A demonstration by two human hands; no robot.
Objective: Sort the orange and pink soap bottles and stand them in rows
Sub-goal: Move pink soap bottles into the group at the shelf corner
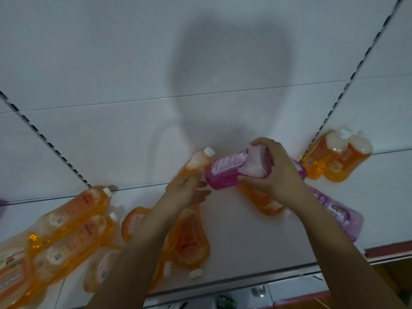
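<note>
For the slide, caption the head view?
Left hand holds orange bottle, right hand grips pink bottle over white shelf.

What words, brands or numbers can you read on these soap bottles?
None can be read.
Pink bottle in the right hand: white label, print blurred.
Orange bottle in the left hand: no label showing.
Lying orange bottles: dark characters, too blurred.
</note>
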